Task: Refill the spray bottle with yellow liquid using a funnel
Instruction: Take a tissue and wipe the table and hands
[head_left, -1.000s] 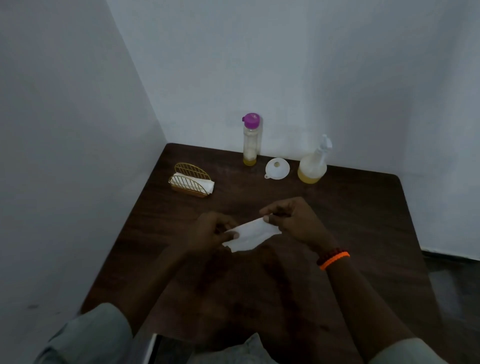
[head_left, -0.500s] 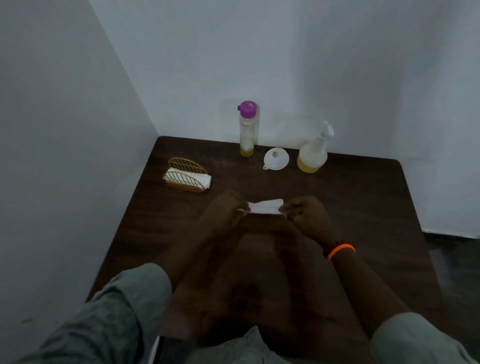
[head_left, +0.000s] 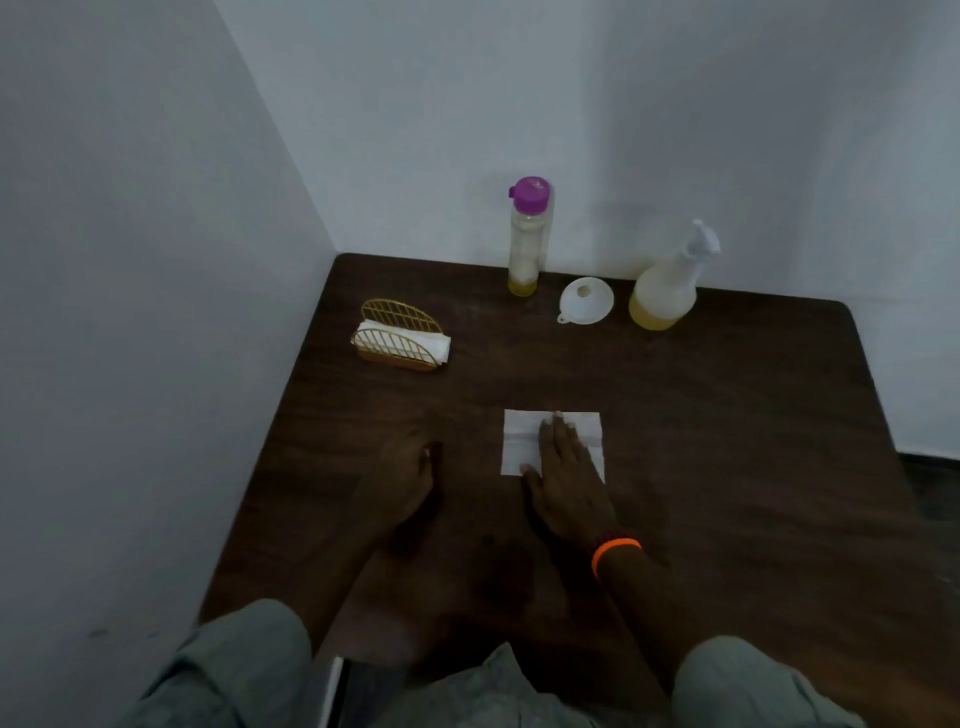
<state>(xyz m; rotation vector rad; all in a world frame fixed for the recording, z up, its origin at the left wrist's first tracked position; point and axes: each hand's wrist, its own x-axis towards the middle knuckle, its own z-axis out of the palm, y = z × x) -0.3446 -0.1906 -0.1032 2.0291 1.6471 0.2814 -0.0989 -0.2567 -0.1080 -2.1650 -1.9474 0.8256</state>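
Observation:
A white spray bottle (head_left: 666, 291) with yellow liquid in its base stands at the back of the dark wooden table (head_left: 727, 441). A white funnel (head_left: 586, 301) lies to its left, wide mouth up. Further left stands a tall clear bottle (head_left: 527, 236) with a purple cap and a little yellow liquid at the bottom. A white napkin (head_left: 519, 441) lies flat on the table, and my right hand (head_left: 563, 470) presses flat on it. My left hand (head_left: 405, 478) rests on the table to the left, holding nothing, its fingers loosely curled.
A gold wire napkin holder (head_left: 400, 335) with white napkins stands at the back left. White walls close in on the left and behind the table. The floor shows past the table's right edge.
Both hands held the napkin up between them; now it lies spread on the table under my right palm, and my left hand has let go and moved left.

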